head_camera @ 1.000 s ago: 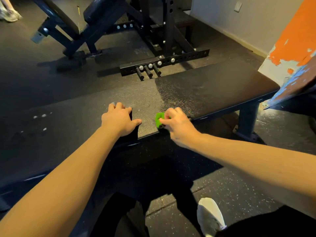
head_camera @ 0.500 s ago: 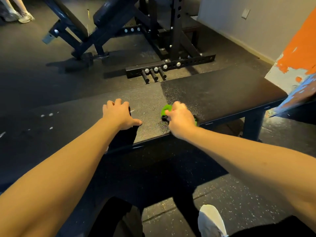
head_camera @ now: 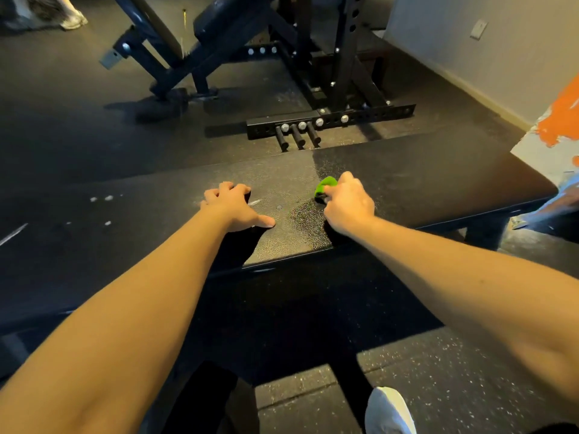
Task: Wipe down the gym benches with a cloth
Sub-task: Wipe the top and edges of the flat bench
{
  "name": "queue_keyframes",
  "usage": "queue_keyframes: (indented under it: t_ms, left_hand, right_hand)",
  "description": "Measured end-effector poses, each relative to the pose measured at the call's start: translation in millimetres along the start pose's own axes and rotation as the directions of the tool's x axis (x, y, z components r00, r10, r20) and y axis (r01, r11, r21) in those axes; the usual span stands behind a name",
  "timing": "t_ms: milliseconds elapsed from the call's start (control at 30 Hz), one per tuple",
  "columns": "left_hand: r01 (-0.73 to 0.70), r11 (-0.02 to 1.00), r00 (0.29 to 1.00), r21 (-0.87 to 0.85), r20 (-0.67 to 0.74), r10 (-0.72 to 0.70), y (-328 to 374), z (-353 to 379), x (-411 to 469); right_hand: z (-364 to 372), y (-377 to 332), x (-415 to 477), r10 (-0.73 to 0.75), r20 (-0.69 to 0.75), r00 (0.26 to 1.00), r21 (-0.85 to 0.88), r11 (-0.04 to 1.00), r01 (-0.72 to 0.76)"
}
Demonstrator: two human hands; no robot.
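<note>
View from a head-worn camera, looking down along two bare forearms to a flat black gym bench. Its padded tabletop (head_camera: 423,177) runs across the middle of the frame.

The right hand (head_camera: 347,205) rests on the pad, right of centre. Its grip is pinching a small bright green cloth (head_camera: 326,184). The bunched cloth pokes out past the fingertips and touches the pad.

The left hand (head_camera: 233,205) sits just left of it, well apart from the cloth. Its fingers are bent down onto the pad and the thumb is spread to the side. This grip is loose and holds nothing.

A shiny patch (head_camera: 300,223) lies on the pad between the hands. Several white specks (head_camera: 100,198) dot the pad further left.

Beyond the tabletop, on dark rubber flooring, stand a black rack base with short pegs (head_camera: 329,120) and an incline bench (head_camera: 188,42). A white shoe (head_camera: 388,411) shows at the bottom edge, on the floor below the tabletop.
</note>
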State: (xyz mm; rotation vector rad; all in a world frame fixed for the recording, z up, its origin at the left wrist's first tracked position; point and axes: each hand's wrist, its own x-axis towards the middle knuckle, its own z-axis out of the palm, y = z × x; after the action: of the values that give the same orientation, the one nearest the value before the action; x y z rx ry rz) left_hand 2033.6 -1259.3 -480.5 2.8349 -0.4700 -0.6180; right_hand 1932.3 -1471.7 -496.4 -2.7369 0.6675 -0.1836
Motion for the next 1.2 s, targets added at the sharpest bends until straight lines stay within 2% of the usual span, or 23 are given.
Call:
queue_keyframes:
  t_ms: [133, 200, 267, 400, 467, 567, 633, 700, 767, 833, 900, 967, 1033, 1133, 1200]
  left_hand:
    - [0.017, 0.999, 0.998, -0.034, -0.053, -0.019, 3.7, 4.1, -0.9]
    - [0.022, 0.999, 0.998, -0.048, -0.055, -0.024, 3.4, 4.6, 0.1]
    - [0.022, 0.997, 0.998, -0.070, -0.057, -0.026, 1.8, 4.7, 1.1]
    - [0.031, 0.992, 0.994, -0.121, -0.101, -0.043, 4.8, 9.3, -1.2]
    - [0.041, 0.991, 0.992, -0.125, -0.109, -0.055, 7.9, 9.7, -1.7]
    - [0.075, 0.992, 0.992, -0.102, -0.095, -0.085, 13.9, 4.7, -0.4]
    - [0.102, 0.991, 0.990, -0.083, -0.085, -0.109, 16.8, 1.6, 0.8]
    - [0.109, 0.991, 0.990, -0.078, -0.078, -0.115, 18.2, 0.6, 1.6]
    - [0.102, 0.991, 0.991, -0.090, -0.078, -0.110, 16.6, 1.3, 1.5]
    - [0.092, 0.991, 0.991, -0.100, -0.087, -0.101, 14.7, 2.6, 0.6]
    - [0.087, 0.990, 0.991, -0.109, -0.094, -0.097, 13.9, 3.8, 0.6]
    - [0.089, 0.989, 0.990, -0.120, -0.094, -0.100, 14.7, 4.7, 1.5]
    - [0.097, 0.988, 0.989, -0.122, -0.098, -0.109, 15.3, 5.2, 2.0]
    - [0.093, 0.990, 0.988, -0.103, -0.116, -0.105, 14.5, 7.7, 1.7]
    - [0.075, 0.992, 0.988, -0.098, -0.129, -0.087, 12.3, 10.2, 1.1]
  right_hand:
    - [13.9, -31.7, -18.1, -0.227, 0.133, 0.965, 0.077, 0.973, 0.218]
    - [12.4, -27.5, -11.4, -0.287, 0.178, 0.941, 0.089, 0.957, 0.275]
    - [5.8, -10.1, 4.3, -0.232, 0.174, 0.957, 0.056, 0.973, 0.226]
    - [-13.5, 20.6, 29.9, 0.006, 0.011, 1.000, -0.042, 0.999, -0.006]
    - [-7.7, 12.6, 30.4, 0.011, -0.029, 1.000, -0.055, 0.998, -0.013]
    - [15.1, -13.8, 23.7, -0.157, 0.032, 0.987, -0.020, 0.987, 0.158]
    - [23.4, -23.7, 17.5, -0.286, 0.099, 0.953, 0.025, 0.958, 0.285]
    - [20.4, -15.6, 19.0, -0.361, 0.100, 0.927, 0.036, 0.933, 0.359]
    - [12.1, 7.3, 29.2, -0.289, 0.075, 0.954, -0.006, 0.957, 0.291]
    - [2.8, 31.8, 39.6, -0.086, 0.075, 0.993, -0.026, 0.996, 0.088]
    - [-2.8, 32.7, 41.5, 0.094, 0.084, 0.992, 0.041, 0.994, -0.097]
    - [2.2, 9.4, 35.3, 0.138, 0.060, 0.989, 0.073, 0.987, -0.142]
    - [13.4, -24.2, 20.7, 0.050, 0.049, 0.998, 0.087, 0.995, -0.054]
    - [30.9, -65.7, -3.3, -0.208, 0.081, 0.975, 0.052, 0.978, 0.204]
    - [27.8, -67.2, -3.2, -0.268, 0.060, 0.962, 0.025, 0.963, 0.267]
